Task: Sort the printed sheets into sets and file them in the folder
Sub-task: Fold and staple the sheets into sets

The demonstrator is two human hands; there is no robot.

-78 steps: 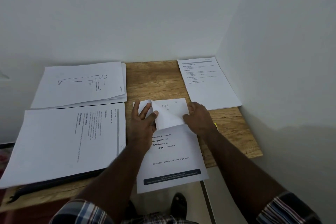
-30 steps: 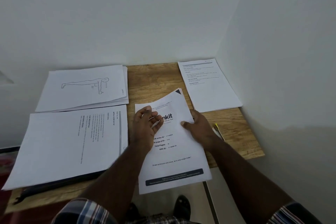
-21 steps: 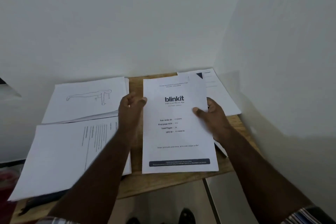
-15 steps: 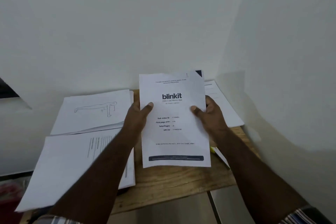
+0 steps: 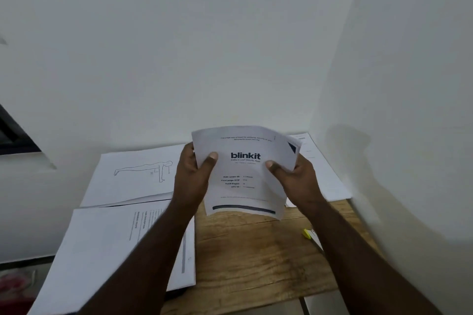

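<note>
Gripping blinkit sheets [image 5: 245, 174] – both hands | wooden table [image 5: 256, 250] in white-walled corner | yellow item [image 5: 307, 233], perhaps a marker

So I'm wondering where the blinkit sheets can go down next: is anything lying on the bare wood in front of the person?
Nothing visible blocks it. Both the left hand and right hand hold the blinkit sheets above the wooden table. Only a yellow-tipped pen lies near its right edge.

Held sheets [image 5: 245, 174] above table [image 5: 256, 250], between left stacks [image 5: 120, 238] and right sheet [image 5: 322, 176]
</note>
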